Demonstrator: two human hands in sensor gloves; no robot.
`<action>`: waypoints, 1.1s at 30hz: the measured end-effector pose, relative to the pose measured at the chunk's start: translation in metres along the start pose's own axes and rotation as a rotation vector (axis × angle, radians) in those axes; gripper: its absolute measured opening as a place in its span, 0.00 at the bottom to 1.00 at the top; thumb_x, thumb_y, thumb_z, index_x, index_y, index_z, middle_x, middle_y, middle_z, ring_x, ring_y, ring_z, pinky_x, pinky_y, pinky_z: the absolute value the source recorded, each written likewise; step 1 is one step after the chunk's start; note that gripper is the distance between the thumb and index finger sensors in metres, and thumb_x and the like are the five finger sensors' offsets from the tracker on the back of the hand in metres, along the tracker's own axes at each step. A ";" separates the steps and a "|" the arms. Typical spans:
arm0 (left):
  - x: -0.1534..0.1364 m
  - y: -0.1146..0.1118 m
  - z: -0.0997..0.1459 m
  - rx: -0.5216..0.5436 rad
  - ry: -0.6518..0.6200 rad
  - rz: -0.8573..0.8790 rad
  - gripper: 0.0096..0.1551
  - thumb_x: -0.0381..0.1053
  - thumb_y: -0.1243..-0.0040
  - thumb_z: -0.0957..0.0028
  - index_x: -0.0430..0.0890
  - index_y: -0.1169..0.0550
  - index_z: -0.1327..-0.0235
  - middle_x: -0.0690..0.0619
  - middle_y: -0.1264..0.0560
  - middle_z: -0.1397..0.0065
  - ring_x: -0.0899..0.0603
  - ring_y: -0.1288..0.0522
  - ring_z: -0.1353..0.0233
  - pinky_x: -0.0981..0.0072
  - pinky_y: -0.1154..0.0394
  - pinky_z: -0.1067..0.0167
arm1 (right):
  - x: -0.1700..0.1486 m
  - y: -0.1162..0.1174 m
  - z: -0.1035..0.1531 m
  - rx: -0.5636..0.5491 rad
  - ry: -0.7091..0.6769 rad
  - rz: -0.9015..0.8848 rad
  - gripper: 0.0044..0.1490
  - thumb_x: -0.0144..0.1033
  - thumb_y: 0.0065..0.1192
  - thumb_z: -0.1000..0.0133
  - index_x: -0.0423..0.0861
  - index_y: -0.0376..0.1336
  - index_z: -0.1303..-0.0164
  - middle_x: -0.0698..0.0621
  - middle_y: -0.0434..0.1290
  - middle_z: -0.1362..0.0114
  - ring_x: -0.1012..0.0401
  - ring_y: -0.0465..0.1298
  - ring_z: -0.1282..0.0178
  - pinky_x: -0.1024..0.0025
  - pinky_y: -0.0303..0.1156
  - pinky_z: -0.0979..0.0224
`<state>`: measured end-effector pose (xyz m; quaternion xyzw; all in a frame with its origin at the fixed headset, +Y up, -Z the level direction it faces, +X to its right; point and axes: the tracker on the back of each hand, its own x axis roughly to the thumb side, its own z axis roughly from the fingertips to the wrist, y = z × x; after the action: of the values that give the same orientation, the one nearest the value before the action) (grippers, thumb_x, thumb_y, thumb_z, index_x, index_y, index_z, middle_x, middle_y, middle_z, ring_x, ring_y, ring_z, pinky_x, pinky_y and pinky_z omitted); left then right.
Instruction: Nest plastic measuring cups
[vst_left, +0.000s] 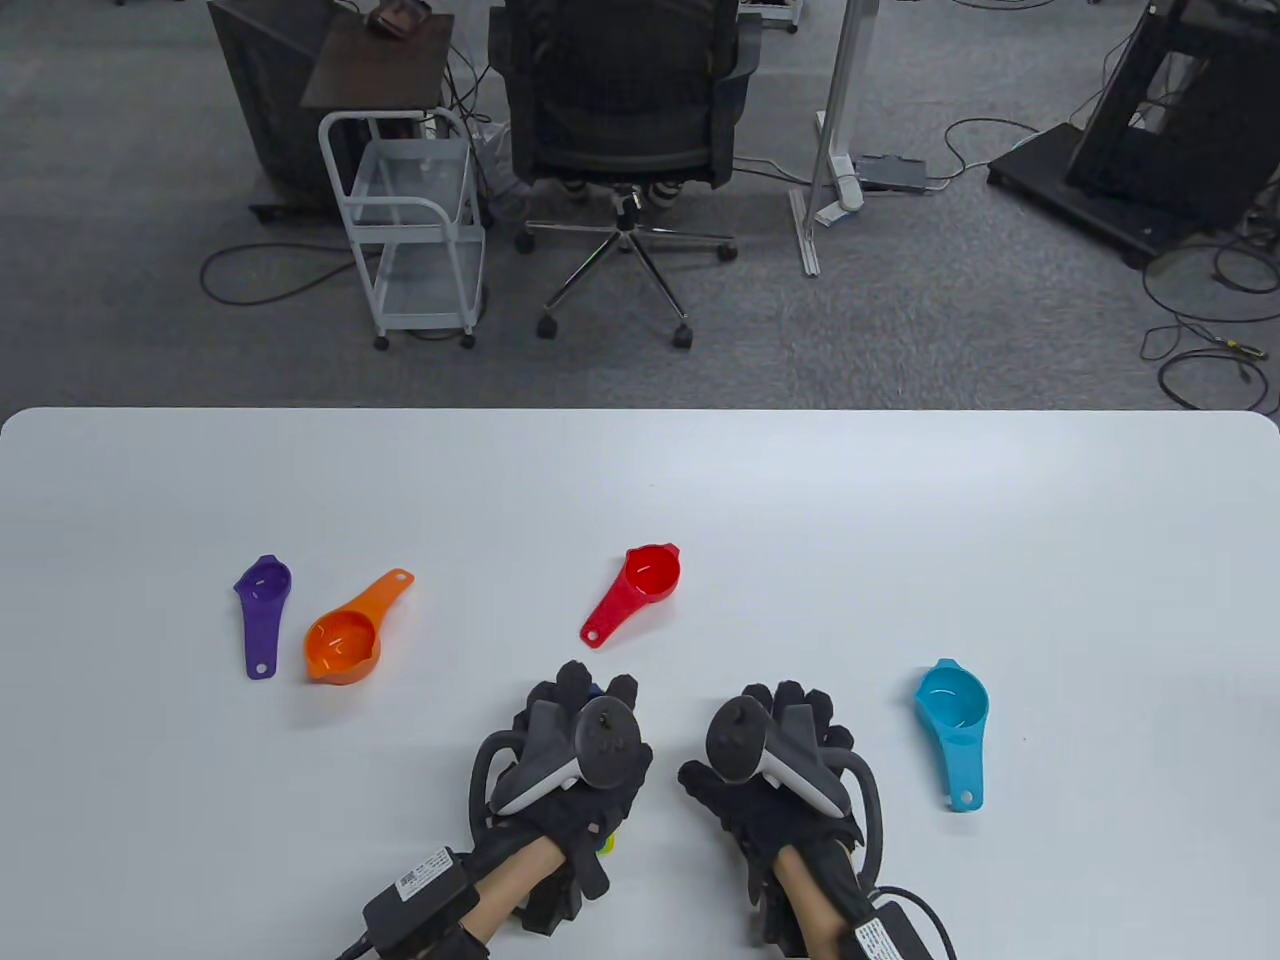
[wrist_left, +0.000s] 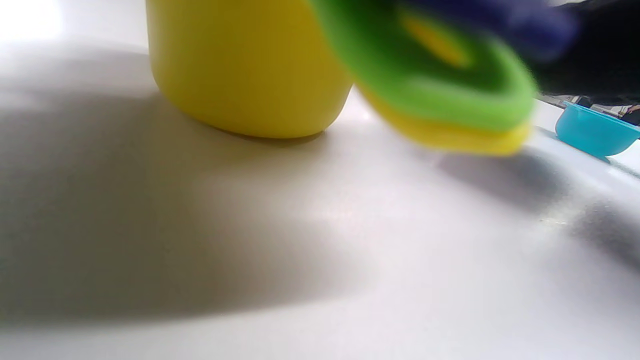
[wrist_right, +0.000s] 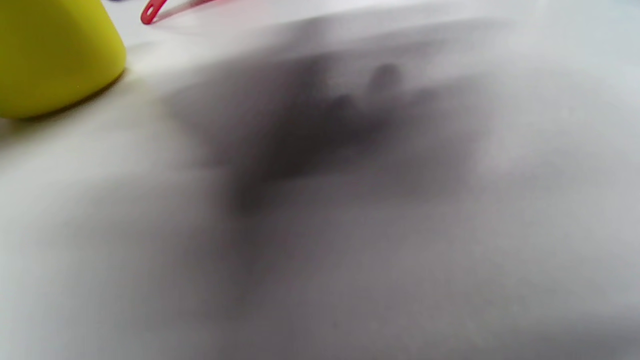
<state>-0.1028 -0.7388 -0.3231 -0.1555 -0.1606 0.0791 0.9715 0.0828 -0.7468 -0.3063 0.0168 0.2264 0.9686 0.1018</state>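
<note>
Measuring cups look light, stiff and slick, best pinched by the handle. Well left of the fingers lie a purple cup and orange cup; just beyond them, a red cup. Left hand covers a stacked yellow cup, green cup and blue one; its grip I cannot tell. Right hand rests with fingers curled, holding nothing. A light-blue cup lies just right. Seven in all.

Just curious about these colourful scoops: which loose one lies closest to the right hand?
The light blue cup, just beside the right hand. The red, orange and purple cups lie farther left.
</note>
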 end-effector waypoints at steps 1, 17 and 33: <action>0.000 0.000 0.000 -0.002 -0.001 -0.003 0.45 0.62 0.57 0.35 0.44 0.57 0.14 0.21 0.66 0.19 0.16 0.62 0.27 0.21 0.57 0.34 | 0.000 0.000 0.000 0.000 0.000 0.000 0.66 0.66 0.37 0.39 0.29 0.22 0.17 0.17 0.22 0.19 0.22 0.27 0.25 0.21 0.29 0.29; -0.001 0.003 -0.001 -0.045 -0.037 -0.017 0.47 0.62 0.58 0.35 0.43 0.60 0.15 0.23 0.69 0.19 0.16 0.64 0.25 0.19 0.58 0.34 | 0.001 0.001 -0.001 0.017 0.000 0.001 0.65 0.66 0.37 0.39 0.29 0.23 0.17 0.17 0.22 0.18 0.22 0.27 0.25 0.21 0.30 0.29; -0.101 0.052 0.062 0.156 -0.001 -0.079 0.55 0.73 0.59 0.41 0.45 0.58 0.12 0.31 0.64 0.12 0.15 0.64 0.20 0.14 0.66 0.38 | 0.000 0.001 -0.001 0.007 -0.004 -0.002 0.65 0.65 0.37 0.39 0.29 0.23 0.17 0.17 0.23 0.18 0.22 0.27 0.25 0.21 0.30 0.28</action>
<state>-0.2236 -0.6933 -0.3134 -0.0728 -0.1604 0.0528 0.9829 0.0824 -0.7477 -0.3066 0.0187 0.2296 0.9676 0.1031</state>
